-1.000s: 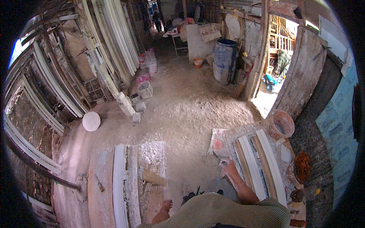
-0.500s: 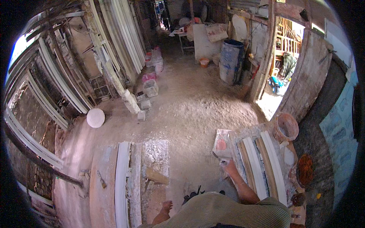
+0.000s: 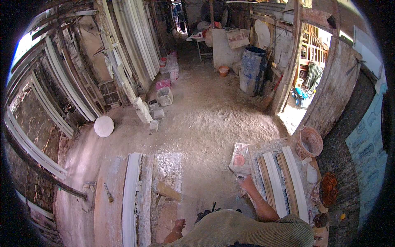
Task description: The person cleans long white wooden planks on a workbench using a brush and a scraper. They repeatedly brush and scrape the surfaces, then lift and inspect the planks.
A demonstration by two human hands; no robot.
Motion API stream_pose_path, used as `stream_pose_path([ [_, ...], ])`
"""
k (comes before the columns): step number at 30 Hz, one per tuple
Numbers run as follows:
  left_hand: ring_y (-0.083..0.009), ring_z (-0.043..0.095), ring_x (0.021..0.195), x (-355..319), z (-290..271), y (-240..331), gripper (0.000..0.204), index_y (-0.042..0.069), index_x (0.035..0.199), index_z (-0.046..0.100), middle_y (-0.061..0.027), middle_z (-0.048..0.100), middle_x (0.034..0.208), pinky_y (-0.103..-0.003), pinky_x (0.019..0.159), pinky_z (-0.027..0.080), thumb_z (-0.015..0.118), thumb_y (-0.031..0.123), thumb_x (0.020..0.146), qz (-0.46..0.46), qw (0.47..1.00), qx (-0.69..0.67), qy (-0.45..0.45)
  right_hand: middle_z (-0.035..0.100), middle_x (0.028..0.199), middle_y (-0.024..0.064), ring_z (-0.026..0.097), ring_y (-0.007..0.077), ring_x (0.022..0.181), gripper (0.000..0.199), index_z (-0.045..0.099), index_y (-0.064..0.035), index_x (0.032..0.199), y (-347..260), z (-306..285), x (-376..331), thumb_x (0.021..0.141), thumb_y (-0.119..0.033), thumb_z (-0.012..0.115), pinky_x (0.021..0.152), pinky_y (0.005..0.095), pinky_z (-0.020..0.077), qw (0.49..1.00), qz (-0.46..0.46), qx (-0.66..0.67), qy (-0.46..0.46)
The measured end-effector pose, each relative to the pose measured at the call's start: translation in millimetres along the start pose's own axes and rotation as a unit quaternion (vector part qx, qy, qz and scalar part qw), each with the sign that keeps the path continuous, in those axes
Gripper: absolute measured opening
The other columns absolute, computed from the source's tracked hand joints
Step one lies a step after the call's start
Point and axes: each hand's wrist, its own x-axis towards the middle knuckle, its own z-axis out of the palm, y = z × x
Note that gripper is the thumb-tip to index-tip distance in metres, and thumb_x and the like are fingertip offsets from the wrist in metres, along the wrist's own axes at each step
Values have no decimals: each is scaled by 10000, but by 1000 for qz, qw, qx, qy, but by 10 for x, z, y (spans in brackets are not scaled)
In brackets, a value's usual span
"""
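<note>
My right hand point(image 3: 247, 183) reaches out to the near left corner of a dusty workbench point(image 3: 275, 146) on my right. It rests at the bench edge beside two long white plaster mouldings point(image 3: 275, 181) lying side by side in wooden forms. Just beyond the hand lies a flat square slab with a reddish round patch point(image 3: 240, 157). The hand is too small here for me to tell whether the fingers grip anything. My left hand is out of view. A bare foot point(image 3: 177, 225) shows on the floor at the lower edge.
Another long white moulding point(image 3: 131, 193) and a plaster-caked board point(image 3: 166, 173) lie on a low bench at left. A woven basket point(image 3: 309, 142), a blue barrel point(image 3: 252, 70), a white disc point(image 3: 103, 126), concrete blocks point(image 3: 164, 96) and leaning mouldings point(image 3: 135, 37) surround the dusty floor.
The view has tilted slightly. My right hand stays at the bench corner, barely shifted.
</note>
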Motion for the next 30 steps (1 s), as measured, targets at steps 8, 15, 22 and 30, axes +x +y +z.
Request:
stream_pose_path([
  [8,-250,600,891,-32,-11,48,334,110,1149,630,-62,647,1066,-445,727,474,508,328,928,35,999,30,-17,576,1238,239,549,367,1174,585,564,22,1221,-102,-212,-51,761,-292,739,996,408,432,994,-51,-14,-91],
  [15,-266,606,975,-40,29,68,364,89,1174,613,-77,642,1129,-434,757,486,525,336,922,6,999,49,-19,668,1058,179,638,340,1012,478,607,19,1156,-313,-292,-229,762,-214,745,917,412,486,996,-68,20,-47],
  [22,-264,610,972,-94,44,69,341,92,1137,637,-69,662,1092,-431,749,491,545,333,915,21,999,29,-28,692,994,158,672,264,859,384,648,19,1108,557,99,94,786,-177,722,809,365,523,996,-69,-52,-3],
  [30,-239,590,801,-87,213,270,361,67,1054,673,-81,659,968,-382,662,475,603,370,871,115,989,88,35,719,916,158,684,254,836,335,681,1,1087,826,229,241,802,-176,691,784,366,527,999,-25,-41,-10],
])
